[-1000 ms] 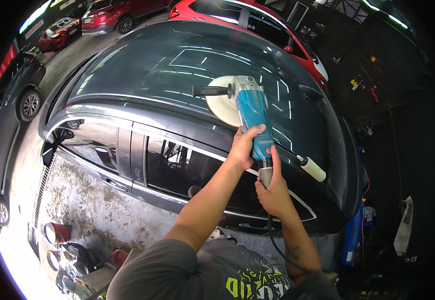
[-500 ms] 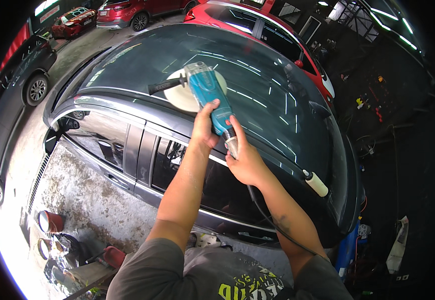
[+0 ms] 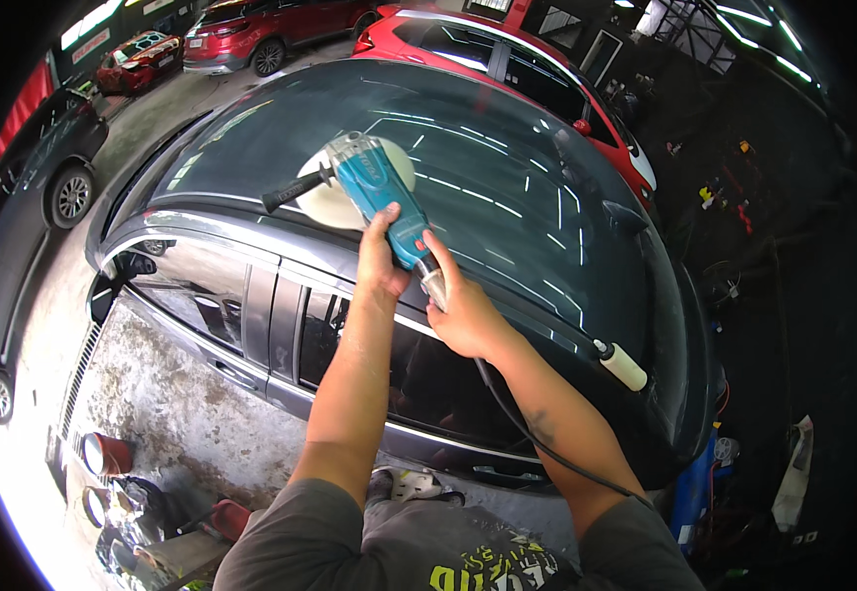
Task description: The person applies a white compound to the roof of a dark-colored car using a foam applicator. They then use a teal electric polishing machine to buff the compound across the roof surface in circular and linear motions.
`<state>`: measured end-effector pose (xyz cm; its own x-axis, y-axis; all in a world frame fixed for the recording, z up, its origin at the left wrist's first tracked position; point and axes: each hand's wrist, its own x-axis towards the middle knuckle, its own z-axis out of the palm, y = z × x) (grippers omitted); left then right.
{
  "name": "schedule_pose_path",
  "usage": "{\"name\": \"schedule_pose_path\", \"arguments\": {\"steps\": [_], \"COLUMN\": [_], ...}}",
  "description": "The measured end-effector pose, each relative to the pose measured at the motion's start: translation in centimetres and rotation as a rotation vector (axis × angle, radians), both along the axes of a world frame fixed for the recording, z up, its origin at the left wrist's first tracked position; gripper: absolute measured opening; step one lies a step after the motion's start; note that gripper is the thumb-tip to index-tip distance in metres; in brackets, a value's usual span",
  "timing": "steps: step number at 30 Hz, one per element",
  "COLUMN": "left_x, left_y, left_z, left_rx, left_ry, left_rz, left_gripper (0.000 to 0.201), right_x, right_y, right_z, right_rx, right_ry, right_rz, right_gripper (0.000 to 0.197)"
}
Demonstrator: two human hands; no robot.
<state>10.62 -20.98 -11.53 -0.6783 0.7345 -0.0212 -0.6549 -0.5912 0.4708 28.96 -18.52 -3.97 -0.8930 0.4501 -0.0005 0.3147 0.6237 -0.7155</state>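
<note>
Both my hands are closed around a teal car polisher (image 3: 369, 187). Its round, cream-coloured pad (image 3: 328, 205) lies against the dark roof (image 3: 448, 128) of a car. A black side handle (image 3: 295, 189) sticks out to the left, and neither hand is on it. My left hand (image 3: 383, 258) grips the teal body from the left, with the thumb along its top. Farther back, my right hand (image 3: 463, 310) wraps the tail end, one finger stretched along the body. A black cord (image 3: 507, 409) runs from the tail under my right forearm.
A cream bottle with a nozzle (image 3: 623, 366) lies on the roof's right rear. Red cars (image 3: 537, 74) stand beyond, and a dark car (image 3: 30, 217) is at the left. Buckets (image 3: 108, 454) sit on the concrete floor at lower left. A roof fin (image 3: 628, 217) rises at the right.
The polisher and both hands have shifted left across the roof, toward the car's front. Both hands keep their hold. The bottle stays on the roof.
</note>
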Motion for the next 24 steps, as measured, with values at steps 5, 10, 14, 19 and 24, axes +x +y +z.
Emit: {"name": "schedule_pose_path", "arguments": {"steps": [5,10,14,19,24], "left_x": [7.7,16.8,22.7,26.3,27.6], "left_y": [3.5,7.2,10.2,12.3,11.4], "left_z": [-0.5,1.6,2.4,1.9,0.8], "left_rx": [-0.011,-0.07,-0.197,-0.159,-0.164], "left_ry": [0.036,0.018,-0.017,-0.006,-0.013], "left_rz": [-0.114,-0.285,-0.402,-0.515,-0.546], "left_gripper": [0.06,0.054,0.059,0.076,0.078], "right_x": [8.0,16.6,21.1,24.4,25.6], "right_y": [1.1,1.6,1.5,2.0,0.8], "right_z": [-1.4,-0.5,1.0,0.9,-0.1], "right_rx": [0.03,-0.118,-0.258,-0.275,-0.257], "right_ry": [0.168,0.079,0.065,0.066,0.041], "right_rz": [-0.061,-0.325,-0.53,-0.622,-0.625], "right_gripper": [0.107,0.108,0.11,0.11,0.111]}}
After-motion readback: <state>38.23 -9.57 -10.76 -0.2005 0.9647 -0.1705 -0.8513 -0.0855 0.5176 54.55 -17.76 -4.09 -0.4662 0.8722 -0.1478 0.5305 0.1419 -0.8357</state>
